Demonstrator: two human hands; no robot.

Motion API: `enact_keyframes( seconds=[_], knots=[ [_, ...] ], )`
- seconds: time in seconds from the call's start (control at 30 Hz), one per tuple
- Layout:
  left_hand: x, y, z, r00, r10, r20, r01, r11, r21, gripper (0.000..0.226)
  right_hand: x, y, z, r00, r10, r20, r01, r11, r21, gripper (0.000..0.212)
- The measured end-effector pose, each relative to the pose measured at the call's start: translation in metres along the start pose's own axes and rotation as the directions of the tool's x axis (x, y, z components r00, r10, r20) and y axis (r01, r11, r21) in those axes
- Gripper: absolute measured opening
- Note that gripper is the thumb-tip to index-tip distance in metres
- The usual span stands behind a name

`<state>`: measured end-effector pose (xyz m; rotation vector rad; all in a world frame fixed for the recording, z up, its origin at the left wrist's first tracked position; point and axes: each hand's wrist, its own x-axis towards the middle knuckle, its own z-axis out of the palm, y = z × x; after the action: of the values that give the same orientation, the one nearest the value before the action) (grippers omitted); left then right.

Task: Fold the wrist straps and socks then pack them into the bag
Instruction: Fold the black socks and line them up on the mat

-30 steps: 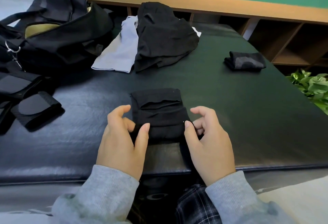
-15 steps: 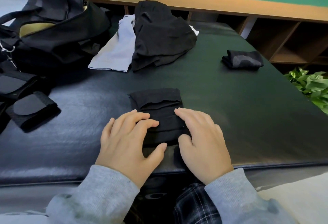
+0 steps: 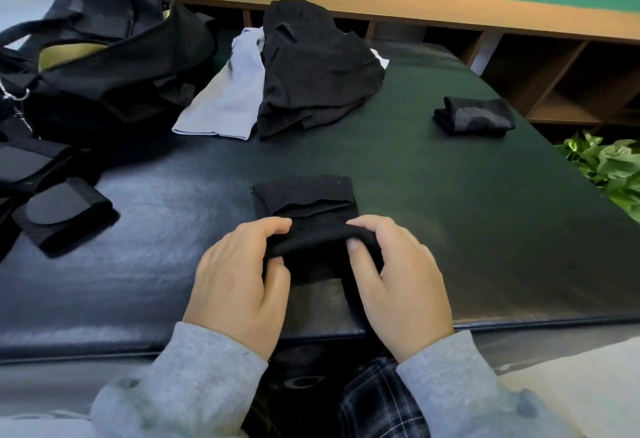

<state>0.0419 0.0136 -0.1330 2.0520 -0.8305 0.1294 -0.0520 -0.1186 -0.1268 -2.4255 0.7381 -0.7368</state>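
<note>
**Sock fold in progress at near edge of worktop**

Head view. We are observing both hands working one black sock (image 3: 304, 215) lying on the dark padded worktop (image 3: 450, 229), close to its near edge. The left hand (image 3: 239, 278) is pinching the sock's near fold, fingers curled over the top and thumb tucked beneath; the right hand (image 3: 398, 278) is gripping the same raised fold from the other side, thumb pressing into the cloth. We are judging that the two-sided hold is keeping the fold square while it is being rolled toward the far, flat end.

Around it, we are noting a finished folded sock (image 3: 474, 117) resting well apart at far right, and a heap of black garments (image 3: 311, 77) overlapping a pale grey sock (image 3: 228, 98), apparently awaiting folding. The bag (image 3: 110, 66) is sitting open at far left, with wrist straps (image 3: 65, 219) lying just in front of it. Nothing is blocking the fold; the straps are partly crowding the way to the bag's mouth.
</note>
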Motion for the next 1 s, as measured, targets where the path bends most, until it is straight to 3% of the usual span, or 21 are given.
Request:
enact_keyframes(
  seconds=[0.1,0.23,0.4,0.53,0.6,0.73,0.8,0.87,1.0],
  knots=[
    [-0.001,0.004,-0.002,0.995,-0.094,-0.027,0.09,0.989,-0.113,0.035,0.0,-0.001,-0.003,0.997,0.072,0.03,-0.074,0.994,0.077,0.025],
    [-0.003,0.003,-0.003,0.996,-0.074,-0.048,0.067,0.99,-0.122,0.032,0.0,-0.002,-0.003,0.996,0.09,0.027,-0.092,0.991,0.097,0.032],
    [-0.001,0.001,-0.002,0.995,-0.02,-0.101,0.012,0.997,-0.08,0.023,0.001,0.0,-0.001,0.999,0.044,-0.002,-0.044,0.996,0.08,0.034],
    [-0.003,0.002,-0.004,0.993,-0.102,-0.055,0.097,0.992,-0.078,0.016,0.001,0.002,0.0,0.993,-0.041,-0.113,0.054,0.992,0.114,0.027],
    [-0.004,0.004,-0.004,0.99,-0.13,-0.049,0.127,0.991,-0.05,0.012,0.0,0.002,-0.001,0.992,-0.072,-0.099,0.084,0.989,0.125,0.024],
    [-0.003,0.004,-0.003,0.985,-0.169,-0.037,0.167,0.985,-0.049,0.012,0.002,-0.002,-0.003,0.998,0.03,0.057,-0.033,0.998,0.06,0.029],
    [-0.002,0.003,-0.003,0.986,-0.163,-0.039,0.161,0.986,-0.053,0.017,0.004,-0.005,-0.004,0.996,0.073,0.058,-0.077,0.995,0.066,0.032],
    [-0.001,0.004,-0.003,0.982,-0.184,-0.036,0.181,0.981,-0.064,0.008,0.008,-0.01,-0.005,0.992,0.112,0.059,-0.116,0.991,0.069,0.037],
    [0.0,0.005,-0.001,0.978,-0.205,-0.041,0.202,0.977,-0.074,0.01,0.017,-0.017,-0.003,0.98,0.185,0.08,-0.183,0.983,-0.035,0.029]
  ],
)
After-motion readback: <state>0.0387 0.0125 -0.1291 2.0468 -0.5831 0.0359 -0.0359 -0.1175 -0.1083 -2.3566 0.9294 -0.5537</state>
